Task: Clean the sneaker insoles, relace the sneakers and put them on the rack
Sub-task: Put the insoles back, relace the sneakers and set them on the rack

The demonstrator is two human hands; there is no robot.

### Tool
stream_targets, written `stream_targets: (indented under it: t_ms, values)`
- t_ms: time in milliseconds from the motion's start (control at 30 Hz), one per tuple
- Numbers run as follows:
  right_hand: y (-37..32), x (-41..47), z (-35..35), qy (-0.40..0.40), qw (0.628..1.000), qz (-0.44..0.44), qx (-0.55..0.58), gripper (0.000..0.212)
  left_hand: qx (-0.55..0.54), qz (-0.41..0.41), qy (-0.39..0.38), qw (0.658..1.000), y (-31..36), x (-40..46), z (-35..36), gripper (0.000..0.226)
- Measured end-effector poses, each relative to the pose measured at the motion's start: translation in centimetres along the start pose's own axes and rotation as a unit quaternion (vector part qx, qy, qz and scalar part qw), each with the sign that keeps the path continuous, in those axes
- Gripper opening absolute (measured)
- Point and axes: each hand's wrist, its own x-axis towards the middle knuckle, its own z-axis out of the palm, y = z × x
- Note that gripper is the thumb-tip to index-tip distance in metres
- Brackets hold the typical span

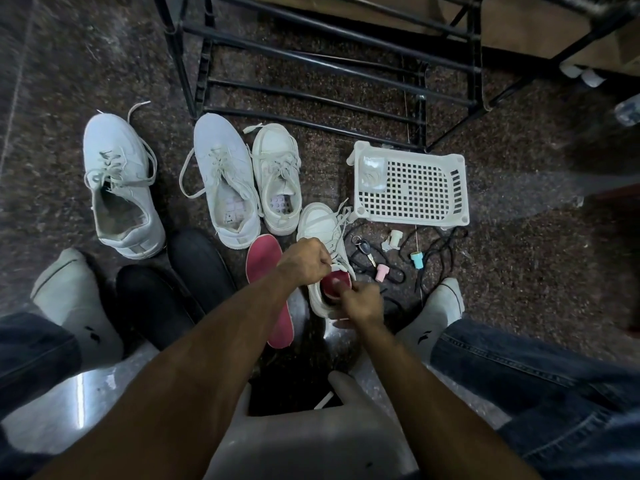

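A small white sneaker (pixel 320 225) stands on the floor in front of me, with a pink insole (pixel 334 284) inside its opening. My left hand (pixel 304 261) pinches the white lace by the tongue. My right hand (pixel 362 303) grips the sneaker's heel end at the pink insole. A second pink insole (pixel 266 271) lies flat on the floor just left of this shoe. Three more white sneakers stand farther back: one at the left (pixel 121 181), one in the middle (pixel 223 178), and a smaller one (pixel 278 178) beside it. The black rack (pixel 311 64) stands behind them.
A white perforated plastic basket (pixel 412 185) lies right of the shoes. Keys (pixel 363 245), black laces (pixel 433 251) and small pink, blue and white pieces are scattered below it. Two dark insoles (pixel 173 282) lie at the left. My socked feet flank the work area.
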Motion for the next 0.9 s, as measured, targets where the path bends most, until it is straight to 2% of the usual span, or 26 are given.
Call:
stream_targets:
  t_ms: [67,100,133,167,200,267,300,367,433,567,633,700,733,800,867,900]
  values:
    - [1.0,-0.2,-1.6,0.057,0.968,-0.146,-0.194,0.034,-0.002,-0.001,-0.004,1.0,0.0,0.1,0.0,0.015]
    - [1.5,-0.2,-2.0,0.076,0.946,-0.199,-0.246,0.034,-0.002,-0.004,-0.004,1.0,0.0,0.1,0.0,0.015]
    - [1.7,-0.3,-2.3,0.075,0.935,-0.221,-0.265,0.031,0.001,-0.008,-0.005,1.0,0.0,0.1,0.0,0.015]
    - [2.0,0.0,-2.3,0.062,0.943,-0.22,-0.244,0.027,0.004,-0.011,-0.005,1.0,0.1,0.1,0.1,0.015]
    - [1.9,-0.1,-2.2,0.043,0.964,-0.186,-0.186,0.024,0.007,-0.012,-0.004,1.0,0.1,0.0,0.1,0.016]
    - [1.7,0.2,-2.0,0.008,0.997,-0.071,-0.002,0.022,0.007,-0.012,-0.002,1.0,0.1,-0.1,0.2,0.016]
    - [1.3,0.1,-1.9,-0.015,0.996,-0.013,0.087,0.019,0.006,-0.012,-0.001,1.0,0.1,-0.1,0.2,0.016]
    - [0.8,-0.1,-1.7,-0.018,0.98,0.059,0.187,0.014,0.004,-0.013,0.002,1.0,0.2,-0.2,0.3,0.015]
    - [0.6,-0.3,-1.1,0.001,0.966,0.101,0.237,0.011,0.008,-0.015,0.006,1.0,0.2,-0.4,0.3,0.015]
    - [-0.3,-0.6,-0.1,0.027,0.954,0.125,0.272,0.006,0.013,-0.017,0.012,1.0,0.3,-0.5,0.3,0.014]
    - [-0.5,-0.3,-0.5,0.012,0.936,0.164,0.31,0.009,0.021,-0.017,0.018,0.999,0.3,-0.6,0.2,0.013]
    - [0.1,-0.5,-1.6,-0.039,0.92,0.205,0.331,0.017,0.024,-0.02,0.024,0.999,0.3,-0.7,0.3,0.014]
    - [0.6,-1.0,-2.2,-0.06,0.918,0.22,0.325,0.019,0.023,-0.023,0.027,0.999,0.3,-0.8,0.3,0.014]
    - [1.6,-1.7,-3.1,-0.061,0.941,0.229,0.242,0.021,0.022,-0.026,0.029,0.999,0.4,-0.7,0.3,0.014]
    - [2.2,-2.2,-3.3,-0.019,0.984,0.171,0.049,0.027,0.018,-0.028,0.028,0.999,0.5,-0.7,0.4,0.014]
    - [2.2,-2.3,-3.3,0.008,0.989,0.122,-0.082,0.041,0.015,-0.03,0.027,0.999,0.6,-0.7,0.4,0.014]
